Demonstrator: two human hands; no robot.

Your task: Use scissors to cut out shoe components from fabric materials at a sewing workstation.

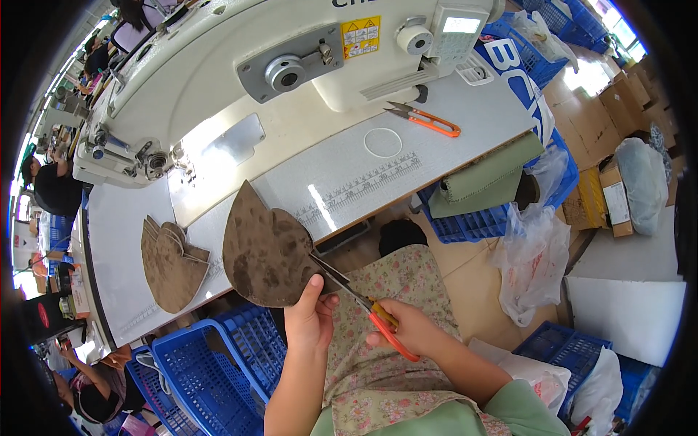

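My left hand (311, 317) pinches the lower edge of a brown suede-like fabric piece (263, 251), thumb on top and fingers beneath. The piece has a pointed top and a rounded lobe, and is held up over the near edge of the sewing table. My right hand (408, 328) is closed round the orange handles of a pair of scissors (356, 294). The parted blades reach the right edge of the fabric, close to my left thumb. More brown cut pieces (173, 269) lie stacked on the table to the left.
A white sewing machine (211, 80) spans the table (291, 196). Orange thread snips (425, 120) and a thin white ring (382, 143) lie on it. Blue baskets stand below left (207, 363) and at right, the right one holding green fabric (487, 182). Other people work at far left.
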